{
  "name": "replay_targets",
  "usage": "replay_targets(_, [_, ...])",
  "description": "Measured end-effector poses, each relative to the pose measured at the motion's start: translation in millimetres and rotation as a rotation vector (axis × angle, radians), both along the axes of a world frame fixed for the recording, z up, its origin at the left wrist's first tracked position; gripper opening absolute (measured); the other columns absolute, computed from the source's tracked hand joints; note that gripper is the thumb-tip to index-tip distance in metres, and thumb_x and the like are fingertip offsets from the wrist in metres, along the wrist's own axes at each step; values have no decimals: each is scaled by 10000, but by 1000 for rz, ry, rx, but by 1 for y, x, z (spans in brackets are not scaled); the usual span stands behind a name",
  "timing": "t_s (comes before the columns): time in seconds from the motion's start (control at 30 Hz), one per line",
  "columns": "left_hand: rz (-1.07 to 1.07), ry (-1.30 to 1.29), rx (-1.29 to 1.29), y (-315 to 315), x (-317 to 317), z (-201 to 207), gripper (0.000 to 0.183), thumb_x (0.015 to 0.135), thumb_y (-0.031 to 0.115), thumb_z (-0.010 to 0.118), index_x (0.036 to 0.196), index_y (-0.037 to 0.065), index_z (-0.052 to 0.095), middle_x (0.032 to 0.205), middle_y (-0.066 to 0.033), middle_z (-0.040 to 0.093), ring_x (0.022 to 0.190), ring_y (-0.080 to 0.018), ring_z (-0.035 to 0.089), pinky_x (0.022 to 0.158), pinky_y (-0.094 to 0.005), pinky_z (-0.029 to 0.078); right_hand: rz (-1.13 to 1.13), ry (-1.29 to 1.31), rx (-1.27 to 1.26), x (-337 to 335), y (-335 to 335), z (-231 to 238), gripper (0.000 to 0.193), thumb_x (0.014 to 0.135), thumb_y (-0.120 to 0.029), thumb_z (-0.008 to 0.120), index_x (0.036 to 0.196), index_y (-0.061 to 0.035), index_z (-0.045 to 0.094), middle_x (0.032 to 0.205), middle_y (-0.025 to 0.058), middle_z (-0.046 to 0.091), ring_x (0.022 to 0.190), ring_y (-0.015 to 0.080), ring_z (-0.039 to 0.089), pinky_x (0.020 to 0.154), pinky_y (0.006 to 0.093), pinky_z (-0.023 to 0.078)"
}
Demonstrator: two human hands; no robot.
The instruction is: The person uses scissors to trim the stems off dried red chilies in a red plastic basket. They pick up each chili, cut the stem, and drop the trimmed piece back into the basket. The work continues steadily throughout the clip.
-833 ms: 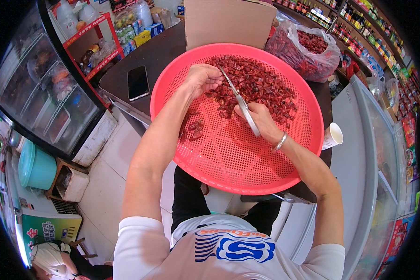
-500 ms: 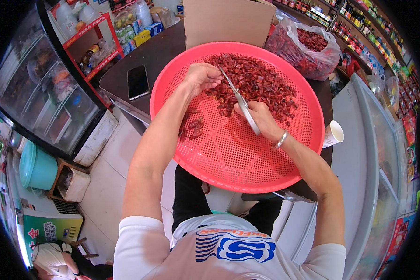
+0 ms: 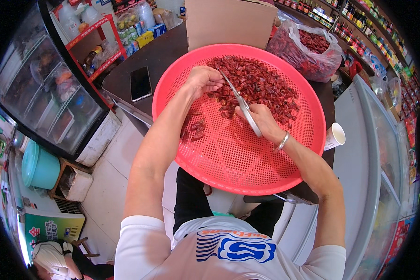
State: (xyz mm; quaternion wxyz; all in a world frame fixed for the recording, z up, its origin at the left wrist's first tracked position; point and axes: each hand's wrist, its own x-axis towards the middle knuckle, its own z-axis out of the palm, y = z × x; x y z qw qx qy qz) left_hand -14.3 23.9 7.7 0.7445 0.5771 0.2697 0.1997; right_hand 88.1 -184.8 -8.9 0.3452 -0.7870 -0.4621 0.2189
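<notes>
My right hand, with a silver bracelet at the wrist, grips a pair of metal scissors by the handles. Their blades point up and left, with the tips beside the fingers of my left hand. Those fingers are pinched together; what they hold, if anything, is too small to make out. Both hands are over a round pink plastic sieve tray. Cut pieces of dried red chili are heaped on its far side. A smaller group of dried chilies lies under my left forearm.
The tray sits on a dark table with a phone at left. Behind stand a cardboard box and a plastic bag of dried chilies. A paper cup is by the right rim. A person is at lower left.
The whole view has shifted slightly. My hands and the scissors keep almost the same place over the tray.
</notes>
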Motion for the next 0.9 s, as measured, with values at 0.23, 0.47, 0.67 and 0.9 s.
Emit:
replay_targets(0.23, [-15,9,2,0,0,-1,108,812,15,615,911,-27,614,831,-125,656,700,-170,626,641,-282,528,36,-3,-6,2,-1,1,591,831,-549,589,568,-23,529,491,3,433,444,107,430,419,303,325])
replay_targets(0.47, [-30,22,14,3,0,-4,105,816,22,613,906,-31,616,818,-128,656,694,-169,625,636,-278,525,42,-22,-4,0,-2,4,619,821,-578,575,558,-18,545,484,30,451,455,135,468,444,322,352])
replay_targets(0.67, [-32,28,14,3,0,-4,103,816,24,614,905,-28,617,805,-126,659,680,-173,628,625,-280,523,41,-6,-10,2,-2,1,638,814,-594,565,552,-11,566,482,50,479,464,160,501,469,336,377])
replay_targets(0.9, [-32,41,10,5,1,-7,100,815,29,618,898,-25,622,799,-118,664,681,-166,629,625,-272,520,34,-7,3,0,-1,2,563,839,-505,611,552,-27,529,491,-8,427,436,93,412,418,294,311])
